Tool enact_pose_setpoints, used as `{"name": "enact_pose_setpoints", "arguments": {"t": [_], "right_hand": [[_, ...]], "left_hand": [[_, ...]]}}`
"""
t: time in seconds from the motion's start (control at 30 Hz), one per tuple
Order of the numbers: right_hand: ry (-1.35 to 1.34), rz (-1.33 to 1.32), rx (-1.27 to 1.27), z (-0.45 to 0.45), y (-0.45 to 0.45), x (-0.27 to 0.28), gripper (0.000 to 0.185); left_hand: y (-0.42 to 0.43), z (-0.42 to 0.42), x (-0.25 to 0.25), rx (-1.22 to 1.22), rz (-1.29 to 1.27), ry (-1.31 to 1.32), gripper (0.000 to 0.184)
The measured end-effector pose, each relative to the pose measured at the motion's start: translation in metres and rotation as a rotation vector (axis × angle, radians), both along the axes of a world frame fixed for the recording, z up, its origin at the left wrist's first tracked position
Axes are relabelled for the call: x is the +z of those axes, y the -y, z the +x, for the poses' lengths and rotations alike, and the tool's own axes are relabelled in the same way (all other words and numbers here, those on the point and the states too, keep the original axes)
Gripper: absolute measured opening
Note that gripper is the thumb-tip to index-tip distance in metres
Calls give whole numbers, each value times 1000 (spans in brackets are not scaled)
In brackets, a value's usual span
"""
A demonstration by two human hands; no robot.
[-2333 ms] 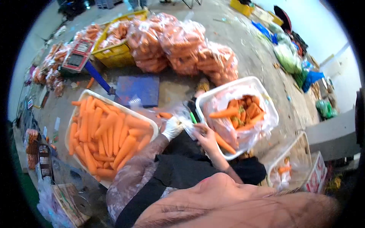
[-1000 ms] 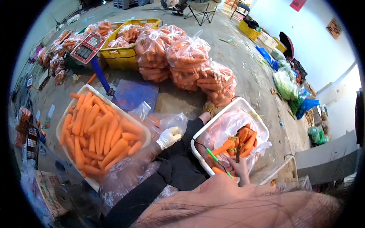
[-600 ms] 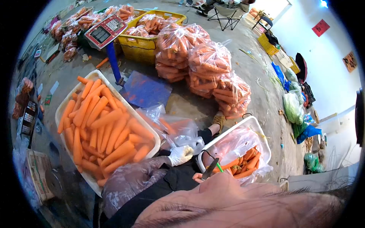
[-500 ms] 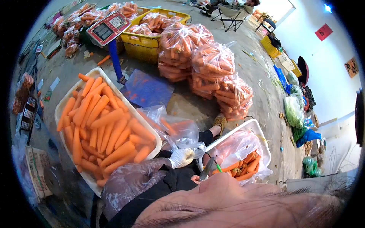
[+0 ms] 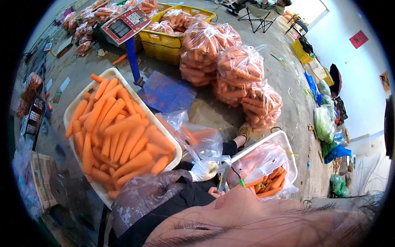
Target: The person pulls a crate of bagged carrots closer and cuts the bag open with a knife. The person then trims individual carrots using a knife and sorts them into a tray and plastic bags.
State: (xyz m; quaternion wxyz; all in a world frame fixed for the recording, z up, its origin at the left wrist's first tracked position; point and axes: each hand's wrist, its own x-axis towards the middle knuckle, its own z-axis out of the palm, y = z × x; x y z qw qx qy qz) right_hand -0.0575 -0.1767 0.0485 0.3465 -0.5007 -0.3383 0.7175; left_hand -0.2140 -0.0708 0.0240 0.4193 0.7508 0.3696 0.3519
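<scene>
My left hand (image 5: 204, 170), in a white glove, is closed on the gathered end of a clear plastic bag (image 5: 200, 138) with carrots inside. Close beside it, the bare fingertips of my right hand (image 5: 213, 192) curl at the base of a narrow grey tool (image 5: 223, 178); my nose hides most of that hand. The tool's upper end reaches the gathered plastic. To the left stands a white tray (image 5: 177, 153) heaped with loose carrots (image 5: 119, 131). On the right, another white tray (image 5: 291, 158) holds a plastic liner and several darker carrots (image 5: 271, 181).
Tied bags of carrots (image 5: 240, 68) are stacked ahead, beside a yellow crate (image 5: 162, 47) of more bags. A scale with a red display (image 5: 125, 25) and blue platform (image 5: 168, 92) stands before me. A person sits on a folding chair (image 5: 259, 16) farther back.
The grey tool has risen and turned more upright, against the bag's gathered end. My left hand still grips the bag. The whole scene has shifted slightly right as my head moved.
</scene>
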Motion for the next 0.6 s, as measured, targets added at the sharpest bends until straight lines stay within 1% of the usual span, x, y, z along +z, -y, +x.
{"name": "enact_pose_setpoints", "arguments": {"t": [0.1, 0.2, 0.37, 0.43, 0.47, 0.5, 0.53, 0.6], "right_hand": [[4, 26, 50, 2, 0, -4, 12], [13, 63, 108, 6, 1, -12, 11], [44, 202, 222, 15, 0, -31, 9], [55, 226, 194, 14, -3, -27, 8], [60, 175, 103, 14, 0, -23, 8], [63, 127, 10, 6, -2, -7, 9], [70, 28, -174, -1, -6, 8, 10], [113, -16, -225, -4, -15, 23, 13]], "left_hand": [[-1, 1, -2, 28, 13, 2, 10], [-1, 1, -3, -8, 2, -17, 10], [-1, 9, -22, 18, 14, -53, 11], [0, 11, -28, 22, 19, -60, 11], [0, 13, -30, 25, 21, -63, 11], [-1, 11, -24, 14, 16, -62, 11], [-2, 10, -24, 2, 12, -60, 12], [-2, 9, -25, -21, 4, -59, 12]]}}
